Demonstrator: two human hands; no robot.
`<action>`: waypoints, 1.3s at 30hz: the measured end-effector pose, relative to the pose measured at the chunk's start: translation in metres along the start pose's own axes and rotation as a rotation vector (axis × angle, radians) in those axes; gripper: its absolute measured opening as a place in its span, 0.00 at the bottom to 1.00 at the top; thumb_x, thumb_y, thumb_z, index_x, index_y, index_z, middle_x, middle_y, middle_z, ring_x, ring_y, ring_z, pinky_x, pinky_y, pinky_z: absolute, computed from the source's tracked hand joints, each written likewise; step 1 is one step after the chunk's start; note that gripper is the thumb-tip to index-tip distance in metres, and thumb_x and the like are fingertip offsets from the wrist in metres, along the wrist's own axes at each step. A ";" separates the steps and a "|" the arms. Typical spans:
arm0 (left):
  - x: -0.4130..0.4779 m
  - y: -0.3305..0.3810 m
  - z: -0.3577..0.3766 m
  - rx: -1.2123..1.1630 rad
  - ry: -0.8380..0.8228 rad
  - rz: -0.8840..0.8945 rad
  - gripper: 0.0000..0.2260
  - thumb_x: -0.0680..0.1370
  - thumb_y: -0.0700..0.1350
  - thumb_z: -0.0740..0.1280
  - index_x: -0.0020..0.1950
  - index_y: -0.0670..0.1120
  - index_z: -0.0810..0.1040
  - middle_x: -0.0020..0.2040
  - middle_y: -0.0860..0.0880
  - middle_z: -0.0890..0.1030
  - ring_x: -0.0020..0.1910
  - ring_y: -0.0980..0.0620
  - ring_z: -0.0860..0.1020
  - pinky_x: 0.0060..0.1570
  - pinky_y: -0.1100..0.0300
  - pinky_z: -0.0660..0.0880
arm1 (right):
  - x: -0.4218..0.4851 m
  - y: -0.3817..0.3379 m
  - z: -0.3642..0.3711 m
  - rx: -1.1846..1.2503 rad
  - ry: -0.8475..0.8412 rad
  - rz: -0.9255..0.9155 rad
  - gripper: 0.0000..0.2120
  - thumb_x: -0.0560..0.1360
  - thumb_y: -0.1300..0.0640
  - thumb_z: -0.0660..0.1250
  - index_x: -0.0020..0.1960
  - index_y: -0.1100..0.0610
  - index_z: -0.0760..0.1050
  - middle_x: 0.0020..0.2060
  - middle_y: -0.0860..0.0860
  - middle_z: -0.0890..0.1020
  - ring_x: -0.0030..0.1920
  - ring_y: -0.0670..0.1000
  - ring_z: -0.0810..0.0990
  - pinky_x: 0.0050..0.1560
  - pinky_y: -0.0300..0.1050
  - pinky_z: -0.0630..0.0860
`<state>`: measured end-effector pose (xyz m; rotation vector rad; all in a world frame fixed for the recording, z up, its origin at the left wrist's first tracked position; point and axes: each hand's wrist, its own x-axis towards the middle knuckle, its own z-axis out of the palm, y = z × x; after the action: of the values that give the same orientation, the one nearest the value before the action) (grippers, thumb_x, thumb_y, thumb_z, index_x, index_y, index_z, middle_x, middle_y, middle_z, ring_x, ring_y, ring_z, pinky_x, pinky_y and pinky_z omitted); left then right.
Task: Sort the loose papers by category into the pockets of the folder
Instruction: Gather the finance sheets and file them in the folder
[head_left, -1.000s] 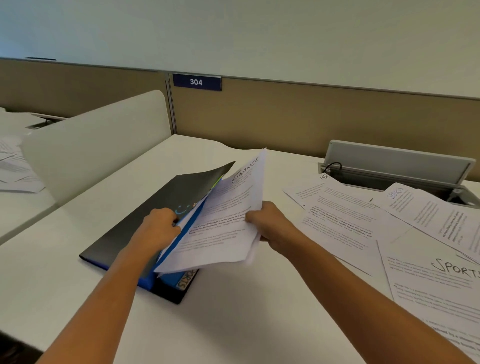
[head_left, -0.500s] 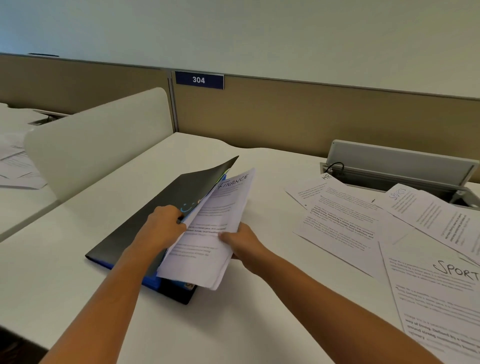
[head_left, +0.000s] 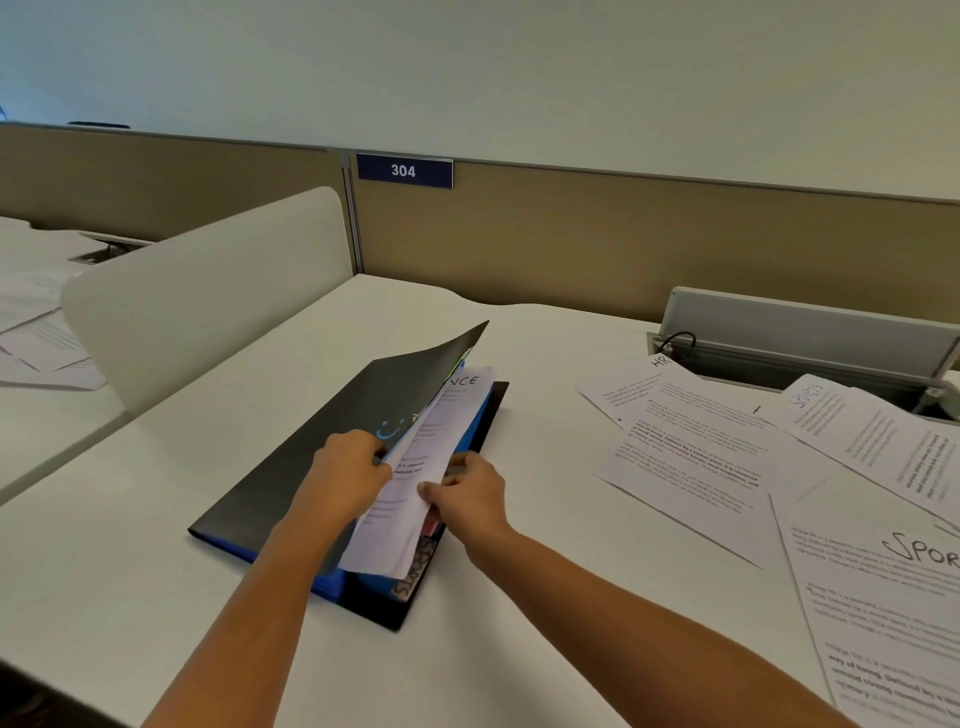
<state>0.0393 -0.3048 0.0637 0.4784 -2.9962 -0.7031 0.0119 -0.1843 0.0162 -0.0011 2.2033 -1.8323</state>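
Left hand (head_left: 348, 478) fingers curl round the folder (head_left: 311, 447) cover edge, holding a pocket open. Right hand (head_left: 470, 493) fingers pinch the finance sheaf (head_left: 410, 499), part-inserted between both hands. Risk: the sheaf's corners may buckle at the pocket mouth or enter the wrong pocket. The bench (head_left: 130, 545) offers room left of the fingers; loose papers (head_left: 691, 457) crowd the right.

Finance sheet (head_left: 437, 434) heading half behind folder cover (head_left: 332, 415)

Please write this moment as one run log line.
left hand holds folder open | right hand pinches papers partly inside | other sheets lie on desk
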 end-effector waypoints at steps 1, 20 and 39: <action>-0.001 0.001 0.000 0.002 0.005 0.000 0.10 0.78 0.40 0.60 0.55 0.39 0.77 0.41 0.48 0.75 0.31 0.56 0.71 0.28 0.69 0.67 | 0.002 -0.001 0.005 -0.027 -0.005 -0.018 0.15 0.71 0.64 0.70 0.55 0.60 0.70 0.52 0.57 0.79 0.51 0.55 0.81 0.49 0.49 0.81; 0.000 0.008 0.018 0.021 0.010 -0.008 0.13 0.79 0.43 0.61 0.60 0.41 0.75 0.55 0.42 0.80 0.41 0.53 0.74 0.43 0.63 0.72 | 0.008 0.012 0.010 -0.101 -0.040 -0.093 0.15 0.72 0.63 0.69 0.57 0.59 0.69 0.45 0.53 0.77 0.45 0.51 0.81 0.34 0.32 0.76; -0.001 0.007 0.028 0.052 0.028 -0.041 0.14 0.79 0.44 0.60 0.64 0.42 0.73 0.58 0.43 0.79 0.53 0.49 0.79 0.53 0.61 0.74 | 0.017 0.038 -0.015 -1.308 -0.493 -0.605 0.28 0.80 0.42 0.47 0.76 0.56 0.52 0.76 0.53 0.56 0.76 0.51 0.51 0.73 0.56 0.40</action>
<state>0.0356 -0.2870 0.0418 0.5490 -2.9932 -0.6173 -0.0009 -0.1648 -0.0215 -1.2804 2.6545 -0.1332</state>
